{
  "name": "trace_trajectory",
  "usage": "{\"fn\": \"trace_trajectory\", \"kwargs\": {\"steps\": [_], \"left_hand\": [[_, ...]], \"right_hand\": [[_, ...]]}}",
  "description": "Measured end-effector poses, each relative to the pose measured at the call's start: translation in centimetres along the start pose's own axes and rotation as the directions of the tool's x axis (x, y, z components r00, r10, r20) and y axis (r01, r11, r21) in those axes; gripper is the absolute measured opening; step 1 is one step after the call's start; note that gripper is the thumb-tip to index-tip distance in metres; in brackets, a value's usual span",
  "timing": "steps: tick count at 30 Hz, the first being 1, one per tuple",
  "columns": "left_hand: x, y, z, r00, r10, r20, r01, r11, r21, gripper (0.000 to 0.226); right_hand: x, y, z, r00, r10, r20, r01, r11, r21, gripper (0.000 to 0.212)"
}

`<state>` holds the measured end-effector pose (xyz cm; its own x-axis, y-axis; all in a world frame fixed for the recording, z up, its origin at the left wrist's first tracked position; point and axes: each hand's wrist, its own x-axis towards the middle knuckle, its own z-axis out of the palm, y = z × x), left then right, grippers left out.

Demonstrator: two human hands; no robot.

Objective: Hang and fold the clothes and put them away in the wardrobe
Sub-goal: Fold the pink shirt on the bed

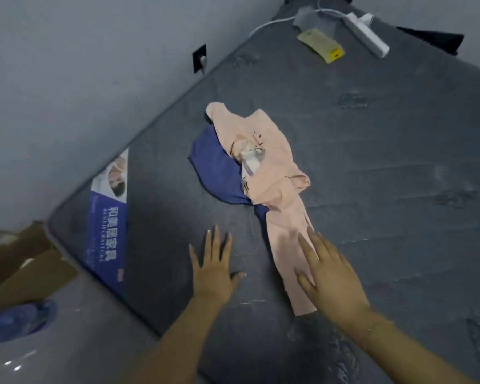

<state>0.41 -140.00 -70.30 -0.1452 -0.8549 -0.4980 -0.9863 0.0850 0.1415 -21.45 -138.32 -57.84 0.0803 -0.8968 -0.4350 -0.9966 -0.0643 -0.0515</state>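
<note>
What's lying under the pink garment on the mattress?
A blue garment shows from under the pink garment's left side, on the grey mattress. How far it extends underneath is covered.

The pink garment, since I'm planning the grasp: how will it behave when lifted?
The pink garment lies crumpled and twisted, so it is probably floppy and will droop. It looks thin, likely light. It overlaps the blue garment, which may drag along.

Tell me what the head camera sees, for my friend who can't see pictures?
A crumpled pink garment lies partly over a blue garment on a grey mattress. The right hand lies open over the pink garment's near end; the left hand is spread open over bare mattress beside it.
</note>
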Motion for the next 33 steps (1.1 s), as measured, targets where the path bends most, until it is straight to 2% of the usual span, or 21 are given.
{"fn": "trace_trajectory", "kwargs": {"steps": [2, 7, 9, 11, 13, 14, 16, 18, 21, 24, 26, 27, 28, 29, 30, 31, 32, 33], "left_hand": [[1.8, -0.6, 3.1, 0.997, 0.042, 0.063, -0.039, 0.998, -0.047, 0.097], [2.9, -1.1, 4.9, 0.997, 0.060, 0.056, -0.057, 0.996, -0.070, 0.103], [3.0, -1.1, 5.1, 0.997, 0.043, 0.056, -0.039, 0.996, -0.080, 0.102], [3.3, -1.2, 5.1, 0.997, 0.039, 0.063, -0.034, 0.996, -0.088, 0.103], [3.5, -1.2, 5.3, 0.998, 0.031, 0.063, -0.025, 0.995, -0.094, 0.103], [3.5, -1.3, 5.5, 0.998, 0.027, 0.062, -0.020, 0.994, -0.103, 0.104], [3.7, -1.4, 5.7, 0.998, 0.032, 0.060, -0.025, 0.993, -0.114, 0.105], [3.8, -1.6, 6.0, 0.998, 0.032, 0.057, -0.026, 0.994, -0.108, 0.106], [4.1, -1.9, 6.1, 0.998, 0.027, 0.056, -0.020, 0.992, -0.121, 0.108], [4.1, -1.9, 5.0, 0.995, -0.017, 0.103, 0.032, 0.988, -0.151, 0.108], [3.8, -1.1, 3.8, 0.986, -0.073, 0.148, 0.099, 0.979, -0.176, 0.105], [3.5, 0.0, 3.0, 0.978, -0.127, 0.167, 0.163, 0.961, -0.222, 0.099], [3.0, 1.3, 2.1, 0.962, -0.198, 0.186, 0.258, 0.880, -0.399, 0.085], [2.2, 2.6, 1.0, 0.946, -0.224, 0.235, 0.325, 0.683, -0.655, 0.062], [1.0, 3.9, -0.1, 0.948, -0.132, 0.291, 0.319, 0.363, -0.875, 0.041], [-0.6, 5.7, -1.3, 0.955, -0.001, 0.298, 0.298, 0.005, -0.955, 0.039], [-2.2, 7.0, -2.0, 0.948, 0.165, 0.273, 0.311, -0.295, -0.903, 0.045], [-3.4, 8.6, -2.6, 0.941, 0.237, 0.240, 0.327, -0.463, -0.824, 0.049]], "right_hand": [[4.5, 0.2, 0.4, 0.996, -0.053, -0.068, 0.054, 0.998, 0.017, 0.070], [15.1, -0.5, -0.8, 0.952, -0.167, -0.255, 0.194, 0.978, 0.082, 0.075], [19.1, -1.5, -1.3, 0.961, -0.144, -0.235, 0.182, 0.972, 0.150, 0.088], [22.3, -2.5, -1.1, 0.981, -0.113, -0.157, 0.137, 0.978, 0.155, 0.095], [24.1, -3.0, -0.2, 0.986, -0.102, -0.135, 0.113, 0.991, 0.078, 0.081], [24.4, -3.1, 0.1, 0.977, -0.109, -0.181, 0.122, 0.991, 0.062, 0.069], [24.0, -2.6, 0.4, 0.950, -0.094, -0.299, 0.155, 0.970, 0.190, 0.050], [22.1, -1.5, 0.5, 0.934, -0.043, -0.355, 0.209, 0.872, 0.443, 0.041], [16.7, 0.6, 1.1, 0.917, 0.058, -0.394, 0.272, 0.630, 0.727, 0.037], [10.3, 2.7, 2.5, 0.939, 0.137, -0.314, 0.241, 0.387, 0.890, 0.030], [6.3, 4.1, 3.7, 0.949, 0.149, -0.279, 0.220, 0.324, 0.920, 0.014], [4.4, 4.8, 4.5, 0.950, 0.169, -0.263, 0.199, 0.322, 0.925, 0.026], [2.6, 5.3, 5.3, 0.957, 0.180, -0.228, 0.170, 0.287, 0.943, 0.035], [0.9, 5.8, 6.2, 0.964, 0.201, -0.176, 0.124, 0.245, 0.962, 0.035], [-0.7, 6.3, 7.1, 0.970, 0.213, -0.120, 0.080, 0.189, 0.979, 0.033], [-2.0, 6.7, 8.0, 0.969, 0.236, -0.069, 0.040, 0.126, 0.991, 0.032], [-3.2, 6.9, 8.7, 0.962, 0.272, -0.010, -0.003, 0.046, 0.999, 0.035], [-4.2, 7.1, 9.1, 0.949, 0.313, 0.049, -0.038, -0.042, 0.998, 0.037]]}}
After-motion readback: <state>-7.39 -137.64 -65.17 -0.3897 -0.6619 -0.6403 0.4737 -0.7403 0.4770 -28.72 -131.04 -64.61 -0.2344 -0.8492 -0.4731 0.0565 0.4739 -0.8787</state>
